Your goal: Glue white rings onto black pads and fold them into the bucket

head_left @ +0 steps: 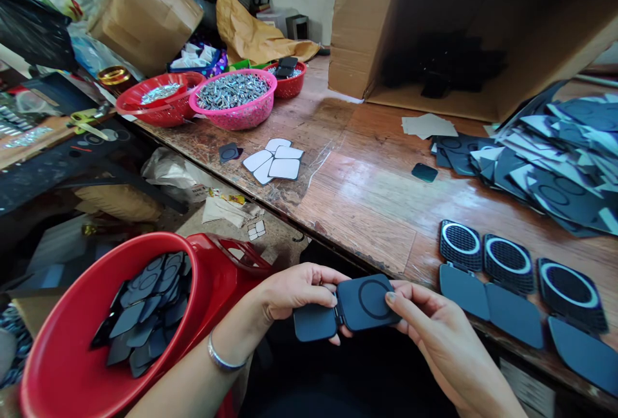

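Hinged panel (369,305): lower centre of frame, unfolded, ring side showing, held up off the table, near side.
Left hand (304,289): grasping the small flap by the hinge, thumb on top.
Right hand (429,315): pinching the ring half's right end.
Table edge (338,247): diagonal, upper left to lower right, just beyond the hands.
Elbow room: wood showing mid-frame, between white cards (284,163) and three mesh-faced units (508,260), flaps near the edge.
Red bin (62,341): lower left, left forearm close by its rim.
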Tool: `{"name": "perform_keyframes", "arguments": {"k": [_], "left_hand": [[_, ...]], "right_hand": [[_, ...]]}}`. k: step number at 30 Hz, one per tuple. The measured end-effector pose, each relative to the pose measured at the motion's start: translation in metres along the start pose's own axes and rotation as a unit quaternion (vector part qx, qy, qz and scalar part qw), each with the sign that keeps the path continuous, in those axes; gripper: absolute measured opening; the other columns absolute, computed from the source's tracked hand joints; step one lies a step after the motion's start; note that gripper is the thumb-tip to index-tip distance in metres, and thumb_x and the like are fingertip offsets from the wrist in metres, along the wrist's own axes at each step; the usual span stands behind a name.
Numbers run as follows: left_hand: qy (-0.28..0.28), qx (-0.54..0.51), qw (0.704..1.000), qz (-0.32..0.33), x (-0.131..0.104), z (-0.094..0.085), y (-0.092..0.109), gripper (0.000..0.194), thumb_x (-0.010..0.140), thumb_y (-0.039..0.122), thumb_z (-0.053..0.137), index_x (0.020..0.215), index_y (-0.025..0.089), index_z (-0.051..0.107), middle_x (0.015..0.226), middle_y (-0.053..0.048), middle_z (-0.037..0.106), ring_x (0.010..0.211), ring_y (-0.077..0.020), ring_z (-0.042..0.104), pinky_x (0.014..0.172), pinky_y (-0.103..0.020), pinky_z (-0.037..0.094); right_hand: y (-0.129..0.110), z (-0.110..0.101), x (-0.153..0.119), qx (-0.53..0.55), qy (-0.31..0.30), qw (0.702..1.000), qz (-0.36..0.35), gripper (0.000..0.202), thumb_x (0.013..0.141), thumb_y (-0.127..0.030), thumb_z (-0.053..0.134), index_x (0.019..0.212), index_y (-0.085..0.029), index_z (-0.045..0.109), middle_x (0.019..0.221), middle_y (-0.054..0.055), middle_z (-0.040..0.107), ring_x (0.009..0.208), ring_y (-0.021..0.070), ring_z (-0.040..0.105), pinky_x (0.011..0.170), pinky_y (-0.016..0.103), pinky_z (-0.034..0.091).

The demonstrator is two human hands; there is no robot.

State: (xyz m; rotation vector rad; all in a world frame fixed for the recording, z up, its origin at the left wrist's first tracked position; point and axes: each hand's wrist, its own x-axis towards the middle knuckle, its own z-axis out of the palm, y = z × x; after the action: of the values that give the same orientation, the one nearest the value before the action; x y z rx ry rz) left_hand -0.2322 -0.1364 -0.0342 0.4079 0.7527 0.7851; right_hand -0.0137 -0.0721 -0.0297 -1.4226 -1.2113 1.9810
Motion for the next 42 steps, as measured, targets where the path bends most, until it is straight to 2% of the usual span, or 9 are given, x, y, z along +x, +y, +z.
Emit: {"name": "perform_keyframes", "arguments": {"k": [8,15,23,30,34,38,42], "left_hand": [[0.006,-0.009,1.0,-0.004,-0.002,0.0,-0.001,0.044,0.079,0.024,0.071,0.122,0.014,0.065,0.092,-0.014,0.075,0.069,-0.0224,0.073,0.057,-0.029,0.058],[0.011,-0.004,1.0,-0.003,-0.001,0.003,0.001,0.044,0.078,0.026,0.074,0.119,0.014,0.066,0.089,-0.013,0.075,0.067,-0.0218,0.073,0.054,-0.027,0.057],[0.026,0.006,1.0,-0.001,-0.001,0.005,0.001,0.043,0.077,0.027,0.073,0.117,0.014,0.067,0.087,-0.012,0.075,0.065,-0.02,0.072,0.052,-0.025,0.056],[0.059,0.022,0.998,0.0,-0.001,0.008,0.002,0.043,0.076,0.026,0.072,0.116,0.014,0.067,0.085,-0.01,0.074,0.067,-0.0193,0.072,0.055,-0.026,0.056],[0.081,0.035,0.996,0.003,-0.003,0.011,0.004,0.043,0.074,0.022,0.07,0.117,0.016,0.068,0.081,-0.007,0.074,0.064,-0.0168,0.07,0.055,-0.025,0.055],[0.093,0.048,0.994,0.012,-0.003,0.013,0.004,0.044,0.073,0.022,0.07,0.117,0.017,0.068,0.08,-0.006,0.073,0.063,-0.0164,0.069,0.053,-0.022,0.054],[0.098,0.062,0.993,0.021,-0.004,0.012,0.002,0.043,0.074,0.023,0.07,0.117,0.018,0.069,0.08,-0.006,0.074,0.066,-0.0176,0.07,0.057,-0.026,0.057]], "right_hand": [[-0.001,0.001,0.0,-0.003,0.004,1.0,-0.003,0.042,0.064,-0.053,0.081,0.062,-0.018,0.059,0.086,0.005,0.063,0.073,0.0158,0.05,0.06,0.026,0.043],[-0.002,0.003,-0.001,-0.003,0.01,1.0,-0.011,0.04,0.064,-0.051,0.082,0.062,-0.017,0.06,0.085,0.004,0.064,0.07,0.0139,0.05,0.057,0.023,0.041],[-0.001,0.003,-0.001,-0.001,0.003,1.0,-0.028,0.039,0.067,-0.049,0.081,0.061,-0.017,0.059,0.086,0.005,0.064,0.072,0.0155,0.053,0.059,0.023,0.046],[-0.001,0.004,-0.003,-0.026,0.006,0.998,-0.06,0.037,0.071,-0.048,0.078,0.061,-0.018,0.058,0.093,0.006,0.066,0.076,0.017,0.056,0.061,0.023,0.046],[0.001,0.003,-0.002,-0.06,0.03,0.993,-0.092,0.039,0.072,-0.049,0.076,0.06,-0.018,0.057,0.094,0.006,0.065,0.076,0.0171,0.056,0.063,0.024,0.046],[0.001,0.003,-0.002,-0.096,0.045,0.987,-0.124,0.039,0.073,-0.052,0.074,0.06,-0.019,0.058,0.097,0.008,0.066,0.087,0.0213,0.06,0.072,0.026,0.048],[0.0,0.006,-0.003,-0.126,0.067,0.979,-0.148,0.04,0.072,-0.055,0.073,0.059,-0.019,0.059,0.098,0.01,0.067,0.089,0.0235,0.061,0.072,0.028,0.049]]}}
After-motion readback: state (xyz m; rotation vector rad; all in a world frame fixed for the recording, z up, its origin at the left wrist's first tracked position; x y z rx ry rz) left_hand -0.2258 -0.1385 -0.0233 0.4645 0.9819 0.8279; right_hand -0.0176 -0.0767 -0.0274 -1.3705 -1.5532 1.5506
